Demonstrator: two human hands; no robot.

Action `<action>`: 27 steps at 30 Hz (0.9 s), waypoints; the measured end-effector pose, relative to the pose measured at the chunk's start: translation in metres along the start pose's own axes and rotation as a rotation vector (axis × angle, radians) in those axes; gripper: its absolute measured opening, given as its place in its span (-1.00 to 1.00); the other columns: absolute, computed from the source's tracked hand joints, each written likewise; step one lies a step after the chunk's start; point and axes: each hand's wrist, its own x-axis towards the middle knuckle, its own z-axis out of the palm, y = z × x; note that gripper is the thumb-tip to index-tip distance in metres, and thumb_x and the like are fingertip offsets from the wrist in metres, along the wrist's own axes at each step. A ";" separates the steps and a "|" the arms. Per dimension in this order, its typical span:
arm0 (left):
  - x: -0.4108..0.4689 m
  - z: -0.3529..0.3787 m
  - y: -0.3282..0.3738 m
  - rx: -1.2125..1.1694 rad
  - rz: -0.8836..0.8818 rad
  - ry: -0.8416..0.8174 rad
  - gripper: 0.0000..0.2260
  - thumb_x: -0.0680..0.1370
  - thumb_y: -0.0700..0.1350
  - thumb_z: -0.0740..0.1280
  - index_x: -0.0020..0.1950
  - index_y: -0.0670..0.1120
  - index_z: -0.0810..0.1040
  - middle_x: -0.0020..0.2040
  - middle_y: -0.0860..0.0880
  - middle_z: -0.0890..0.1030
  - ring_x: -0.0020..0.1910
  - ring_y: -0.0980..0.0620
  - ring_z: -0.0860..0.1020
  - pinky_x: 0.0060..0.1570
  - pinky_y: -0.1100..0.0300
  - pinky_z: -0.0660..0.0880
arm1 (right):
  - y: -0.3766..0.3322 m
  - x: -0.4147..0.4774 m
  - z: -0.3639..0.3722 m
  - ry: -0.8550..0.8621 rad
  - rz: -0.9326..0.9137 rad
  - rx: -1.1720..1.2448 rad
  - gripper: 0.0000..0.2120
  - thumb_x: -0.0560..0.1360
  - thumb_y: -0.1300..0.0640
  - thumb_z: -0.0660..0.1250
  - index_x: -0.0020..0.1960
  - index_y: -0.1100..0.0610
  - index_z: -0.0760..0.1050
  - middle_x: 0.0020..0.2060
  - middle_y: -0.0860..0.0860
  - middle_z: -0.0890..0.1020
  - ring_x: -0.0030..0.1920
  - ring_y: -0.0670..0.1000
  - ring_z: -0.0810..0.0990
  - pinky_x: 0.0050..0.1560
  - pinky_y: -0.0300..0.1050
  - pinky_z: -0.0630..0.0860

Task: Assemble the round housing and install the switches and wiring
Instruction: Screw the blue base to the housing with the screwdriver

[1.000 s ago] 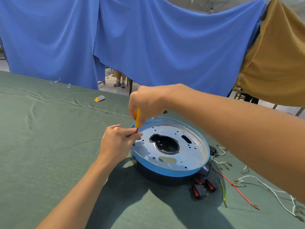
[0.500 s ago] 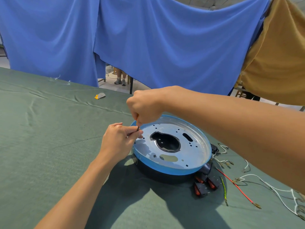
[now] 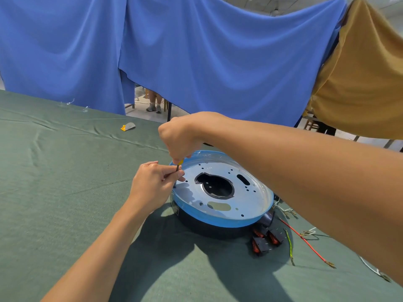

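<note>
The round housing lies on the green cloth: a silver metal plate with a blue rim over a black base, with a dark central opening. My right hand is closed around a yellow-handled screwdriver, held upright at the plate's left edge. My left hand pinches the screwdriver's shaft near its tip. The tip and any screw under it are hidden by my fingers. Black switches with red rockers lie at the housing's right front. Red wire, green-yellow wire and white wires trail to the right.
The green cloth table stretches left and toward me. A small yellow and grey object lies at the far left. Blue drapes and a tan drape hang behind. A person's legs show under the drapes.
My right hand has turned slightly on the screwdriver, so the yellow handle was hidden and shows again. Both hands stay at the plate's left edge.
</note>
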 end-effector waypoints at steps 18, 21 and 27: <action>-0.001 0.000 0.000 0.034 0.056 0.013 -0.84 0.57 -0.14 0.39 -0.15 -0.11 0.74 -0.20 0.01 0.73 -0.15 -0.15 0.65 0.27 0.21 0.25 | -0.007 0.001 -0.006 -0.123 0.145 0.073 -0.85 0.53 0.16 0.32 -0.17 0.20 0.58 -0.39 0.01 0.55 -0.50 -0.03 0.44 -0.57 -0.35 0.38; -0.001 -0.002 0.000 0.016 0.051 0.009 -0.84 0.57 -0.14 0.38 -0.14 -0.11 0.74 -0.17 0.01 0.73 -0.13 -0.13 0.65 0.31 0.16 0.26 | -0.012 0.006 -0.009 -0.179 0.160 0.110 -0.86 0.56 0.20 0.29 -0.03 0.25 0.59 -0.35 0.04 0.54 -0.47 -0.03 0.43 -0.59 -0.37 0.35; -0.001 -0.004 -0.003 0.013 0.055 -0.016 -0.82 0.59 -0.13 0.36 -0.11 -0.10 0.74 -0.14 0.03 0.73 -0.14 -0.17 0.62 0.16 0.23 0.27 | -0.015 0.011 -0.012 -0.275 0.258 0.198 -0.73 0.62 0.20 0.14 0.07 0.30 0.58 -0.28 0.08 0.55 -0.50 -0.03 0.36 -0.53 -0.32 0.30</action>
